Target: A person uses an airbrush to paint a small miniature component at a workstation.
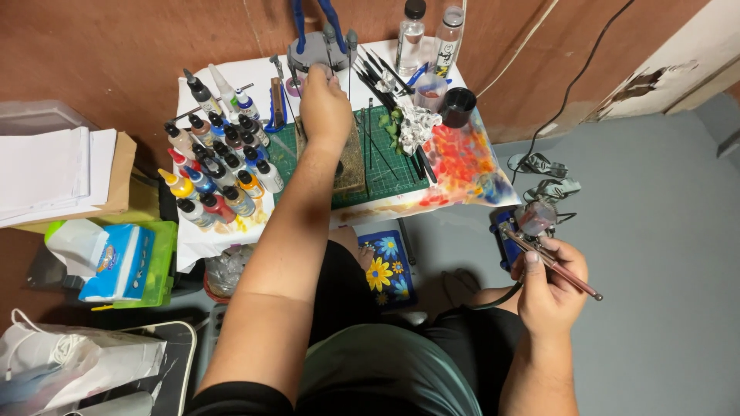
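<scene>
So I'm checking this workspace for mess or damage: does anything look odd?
Yes. The white sheet on the small table is smeared with red and orange paint beside the green cutting mat, and the wall at upper right has a chipped, broken patch.

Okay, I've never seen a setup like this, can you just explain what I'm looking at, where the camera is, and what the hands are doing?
This single picture comes from a camera worn on a person's head, looking down at their own arms and lap. The left hand reaches forward to a small table and rests at a grey stand by a green cutting mat. The right hand holds an airbrush, a pen-like paint sprayer, off to the side. On the table sit many small paint bottles, brushes, a black cup and paint-stained paper.
</scene>
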